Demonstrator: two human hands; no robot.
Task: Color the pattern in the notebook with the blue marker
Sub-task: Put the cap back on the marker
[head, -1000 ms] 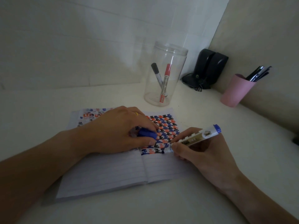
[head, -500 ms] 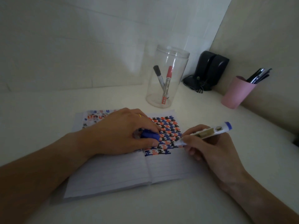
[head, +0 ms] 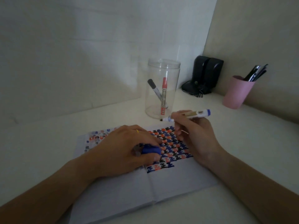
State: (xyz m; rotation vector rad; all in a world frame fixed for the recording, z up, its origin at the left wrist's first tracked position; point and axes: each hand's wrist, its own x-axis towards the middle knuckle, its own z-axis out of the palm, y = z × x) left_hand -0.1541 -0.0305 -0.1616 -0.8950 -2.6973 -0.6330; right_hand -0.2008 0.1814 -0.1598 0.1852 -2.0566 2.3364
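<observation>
An open lined notebook (head: 178, 183) lies on the white desk. Its right page carries a pattern (head: 171, 146) of blue, black and red interlocking shapes. My left hand (head: 126, 147) rests on the notebook over the spine and holds the blue marker cap (head: 151, 150) between thumb and fingers. My right hand (head: 194, 133) is raised over the far edge of the right page, gripping the blue marker (head: 187, 116). The marker lies nearly level, tip pointing left, off the paper and close to the jar's base.
A clear plastic jar (head: 162, 88) with a black and a red marker stands just beyond the notebook. Black speakers (head: 205, 75) sit in the corner. A pink cup (head: 237, 92) of pens stands at the right by the wall.
My right hand has lifted the marker off the bottom of the pattern and carried it up and away toward the jar. My left hand still holds the cap on the notebook.
</observation>
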